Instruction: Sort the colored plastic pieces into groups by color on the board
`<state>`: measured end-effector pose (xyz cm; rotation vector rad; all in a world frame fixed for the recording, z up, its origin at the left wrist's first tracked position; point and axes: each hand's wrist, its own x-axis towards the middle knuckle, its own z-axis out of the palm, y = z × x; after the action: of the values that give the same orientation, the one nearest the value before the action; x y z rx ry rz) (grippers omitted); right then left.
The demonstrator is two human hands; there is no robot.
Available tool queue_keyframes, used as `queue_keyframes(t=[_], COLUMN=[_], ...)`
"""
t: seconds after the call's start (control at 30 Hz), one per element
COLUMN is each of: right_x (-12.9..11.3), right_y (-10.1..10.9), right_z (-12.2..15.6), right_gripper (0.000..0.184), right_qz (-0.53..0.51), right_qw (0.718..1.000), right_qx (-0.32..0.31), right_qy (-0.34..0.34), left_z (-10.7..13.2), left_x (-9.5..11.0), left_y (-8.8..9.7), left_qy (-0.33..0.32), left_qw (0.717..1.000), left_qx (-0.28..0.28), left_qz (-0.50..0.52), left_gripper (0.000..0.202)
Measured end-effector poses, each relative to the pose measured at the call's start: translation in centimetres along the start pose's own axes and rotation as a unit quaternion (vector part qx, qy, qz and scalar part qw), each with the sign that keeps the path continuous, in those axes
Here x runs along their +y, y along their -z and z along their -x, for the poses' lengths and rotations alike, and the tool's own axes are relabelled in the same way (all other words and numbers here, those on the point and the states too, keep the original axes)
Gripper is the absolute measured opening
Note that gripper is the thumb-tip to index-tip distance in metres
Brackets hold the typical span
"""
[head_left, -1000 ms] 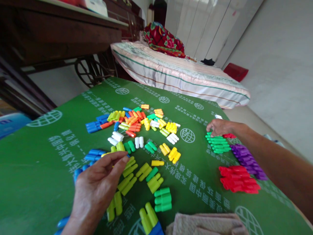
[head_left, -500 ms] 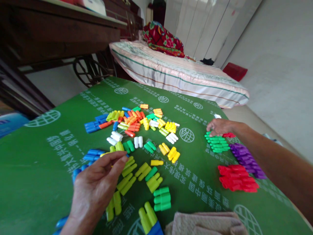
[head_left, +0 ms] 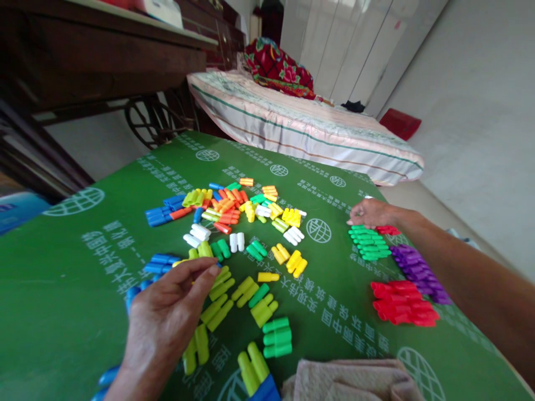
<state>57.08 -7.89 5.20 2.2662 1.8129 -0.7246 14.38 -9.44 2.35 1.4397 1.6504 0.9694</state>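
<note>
Small shift of rt hand (head_left: 370,213) vs. half a sec ago: a touch farther out across the table (head_left: 62,289), off the far end of the green stack (head_left: 370,243). Before, fingertips over the top green pieces; now just touching or barely clear of that end, can't tell which. Stack itself unmoved, rows same as before. Small red piece (head_left: 388,229) just beside the wrist, at the stack's far right corner. Rt grip: palm down, fingers bent toward the table, underside hidden, so no telling whether closed on anything.

No real change at lt hand (head_left: 167,317): same spot near the front left, thumb and forefinger close together. Thin yellow piece (head_left: 180,262) showing just behind the thumb; pinched or merely lying there, can't tell. Blue pieces (head_left: 161,260) just beyond, lime pieces (head_left: 217,312) touching or just beside the fingers.

Meaning for the work in hand, as a judgement: prob. a release at the green stack, with lt side idle.

Elsewhere: purple stack (head_left: 418,273) and red stack (head_left: 403,303) near the rt forearm, mixed loose pile (head_left: 234,211) mid-table, cloth (head_left: 351,381) at the near edge.
</note>
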Motion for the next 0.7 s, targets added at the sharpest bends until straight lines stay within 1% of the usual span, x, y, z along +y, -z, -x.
queue_keyframes(t=[0.1,0.2,0.3,0.4,0.53,0.7], right_x=[-2.0,-4.8,-7.6,-10.4,-14.3,-19.1], right_y=[0.4,0.8,1.2,1.1,0.2,-1.8], right_z=[0.5,1.1,1.4,1.4,1.4,1.2], right_gripper=[0.04,0.034,0.034,0.036,0.033,0.028], right_qz=[0.002,0.017,0.039,0.049,0.06,0.059], right_qw=[1.0,0.998,0.994,0.988,0.978,0.962], right_qx=[0.02,0.036,0.046,0.052,0.038,0.016], right_qy=[0.018,0.048,0.087,0.136,0.198,0.268], left_z=[0.0,-0.1,-0.2,-0.2,-0.3,-0.6], left_x=[0.0,-0.3,-0.7,-0.9,-1.3,-1.5], left_y=[0.1,0.1,0.2,0.3,0.4,0.5], left_qy=[-0.005,-0.015,-0.028,-0.025,-0.014,-0.003], left_qw=[1.0,1.0,1.0,0.999,0.994,0.982], left_qx=[0.002,0.005,0.003,0.001,0.022,0.059], left_qz=[0.005,0.008,0.013,0.047,0.109,0.181], left_gripper=[0.035,0.036,0.036,0.034,0.031,0.03])
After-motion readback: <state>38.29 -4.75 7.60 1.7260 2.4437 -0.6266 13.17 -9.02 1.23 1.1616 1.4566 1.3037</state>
